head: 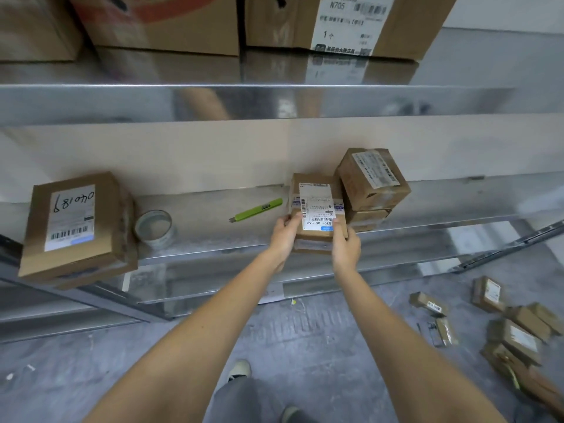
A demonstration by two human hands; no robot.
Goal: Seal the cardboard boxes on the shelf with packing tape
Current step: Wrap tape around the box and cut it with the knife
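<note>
While both forearms reached forward, left hand (285, 235) and right hand (345, 244) gripped the near corners of a small cardboard box (317, 209), fingers curled around its edges. Box: brown, white barcode label, tape band across top; resting on metal shelf (213, 236), atop another box, beside a stack (370, 184). Tape roll (154, 227) lay well left.

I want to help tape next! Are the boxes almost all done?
Hard to say. Tape already shows across the small box that both hands, left hand and right hand, grip on the shelf. The tape roll and green cutter lie untouched. The stack beside it and the big box can't be judged.
</note>
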